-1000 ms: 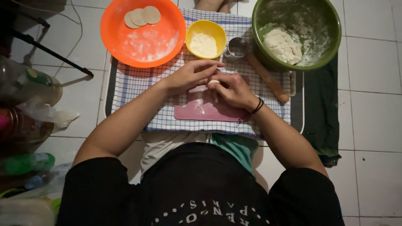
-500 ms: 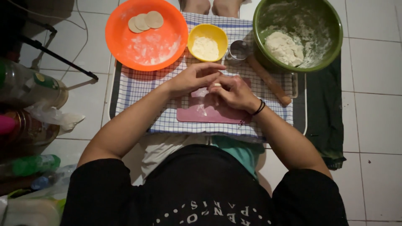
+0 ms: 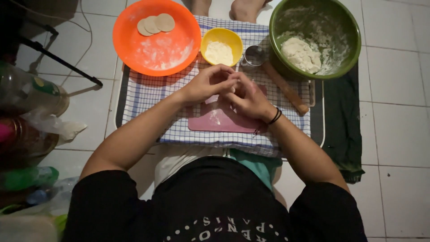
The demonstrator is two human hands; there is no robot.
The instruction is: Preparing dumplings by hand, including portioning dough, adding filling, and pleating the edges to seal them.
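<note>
Both hands, left hand point(image 3: 207, 83) and right hand point(image 3: 247, 99), met fingertip to fingertip above the pink board point(image 3: 219, 121). Anything pinched between them was hidden. 3 dough discs point(image 3: 156, 24) lay in the orange bowl point(image 3: 134, 49).

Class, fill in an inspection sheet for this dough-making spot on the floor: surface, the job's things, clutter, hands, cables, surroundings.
Surface: checked cloth over a dark tray on white floor tiles; pink board on the cloth.
Job's things: orange bowl, floured, with three dough discs; yellow bowl of flour; green bowl with a dough lump; rolling pin; round metal cutter.
Clutter: bottles and plastic bags at the left edge.
Hands: left hand and right hand meet over the board; whatever the fingers pinch is hidden.
Cables: thin cable on the tiles, upper left.
Surroundings: dark green cloth at right; bare feet at top.
</note>
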